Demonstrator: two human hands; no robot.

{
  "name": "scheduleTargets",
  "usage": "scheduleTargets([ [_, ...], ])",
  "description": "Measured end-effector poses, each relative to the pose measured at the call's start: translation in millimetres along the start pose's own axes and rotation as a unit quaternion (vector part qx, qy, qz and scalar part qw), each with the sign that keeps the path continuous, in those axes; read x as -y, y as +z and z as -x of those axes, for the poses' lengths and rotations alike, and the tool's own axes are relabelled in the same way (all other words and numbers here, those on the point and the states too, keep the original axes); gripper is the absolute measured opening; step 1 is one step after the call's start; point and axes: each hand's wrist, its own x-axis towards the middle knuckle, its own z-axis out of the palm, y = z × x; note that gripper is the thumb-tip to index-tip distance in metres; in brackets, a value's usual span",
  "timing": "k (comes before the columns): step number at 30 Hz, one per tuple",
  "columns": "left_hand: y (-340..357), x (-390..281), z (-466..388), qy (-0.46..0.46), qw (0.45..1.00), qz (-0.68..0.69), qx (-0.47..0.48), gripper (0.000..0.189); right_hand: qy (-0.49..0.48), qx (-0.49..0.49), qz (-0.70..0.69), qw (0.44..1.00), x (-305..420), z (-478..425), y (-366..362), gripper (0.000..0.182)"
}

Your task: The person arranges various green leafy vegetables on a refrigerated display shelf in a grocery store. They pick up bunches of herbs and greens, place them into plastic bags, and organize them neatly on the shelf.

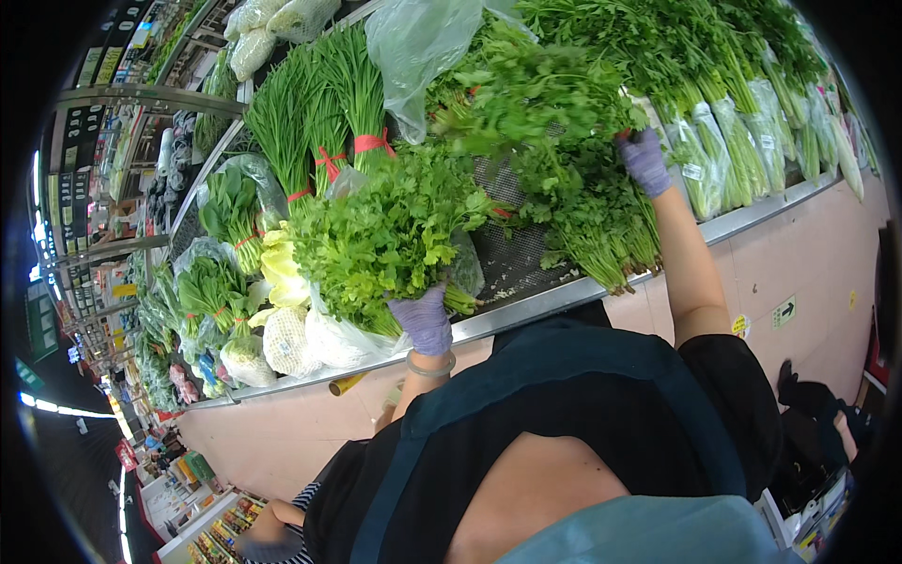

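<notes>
Both my hands wear thin purple gloves. My left hand (425, 319) is at the stems of a leafy green bunch (384, 236), near the front edge of the produce shelf; leaves hide its fingers. My right hand (643, 158) is closed on a bunch of leafy greens (539, 92), whose blurred leaves spread to the left. Below it lie more leafy bunches (599, 225), stems toward the front edge. Between the two piles black mesh matting (504, 190) shows. A clear plastic bag (423, 56) lies at the back.
The shelf's metal edge (525, 308) runs before me. Garlic chives (282, 116) tied in red, net-wrapped vegetables (285, 340) and small green bunches lie left; bagged celery (726, 155) lies right. A metal rail (151, 99) crosses the upper left. Other people are at lower left and lower right.
</notes>
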Motion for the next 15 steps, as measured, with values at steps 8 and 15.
scheduleTargets([
  [8,10.8,-11.8,25.9,0.035,0.999,-0.005,-0.015,0.072,0.082,0.206,0.090,0.971,65.0,40.8,-27.6,0.049],
  [15,-13.0,-9.9,33.2,0.022,0.997,-0.011,-0.072,0.071,0.106,0.357,0.306,0.876,76.0,-43.3,18.0,0.045],
])
